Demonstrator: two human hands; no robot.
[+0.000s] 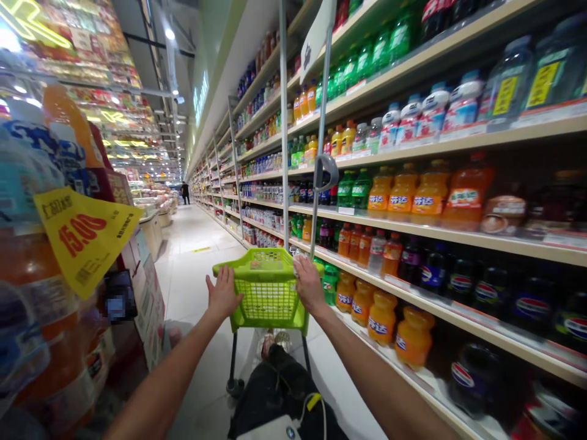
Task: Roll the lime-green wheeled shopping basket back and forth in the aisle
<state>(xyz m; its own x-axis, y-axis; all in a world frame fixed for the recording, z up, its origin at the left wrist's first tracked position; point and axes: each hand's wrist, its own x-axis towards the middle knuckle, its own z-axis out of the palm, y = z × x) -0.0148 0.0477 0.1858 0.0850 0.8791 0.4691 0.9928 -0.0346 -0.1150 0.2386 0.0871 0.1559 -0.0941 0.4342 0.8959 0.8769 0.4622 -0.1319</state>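
A lime-green shopping cart (268, 299) with a mesh basket stands right in front of me. My left hand (224, 292) lies over the left end of its handle, fingers curled across the bar and thumb pointing inward. At the right end, my right hand (309, 286) is closed on the handle, with a bit of crumpled white paper (301, 263) showing at its fingers. The cart's inside is mostly hidden by its near wall. Below the basket, my shoes (275, 342) and dark trousers (279, 379) show between its legs.
Shelves of bottled drinks (403, 189) line the right side, with a grey metal pole (321, 122) at their edge. Close on the left are stacked bottles with a yellow price sign (87, 235). A tiled aisle (192, 235) runs ahead to a distant person (185, 193).
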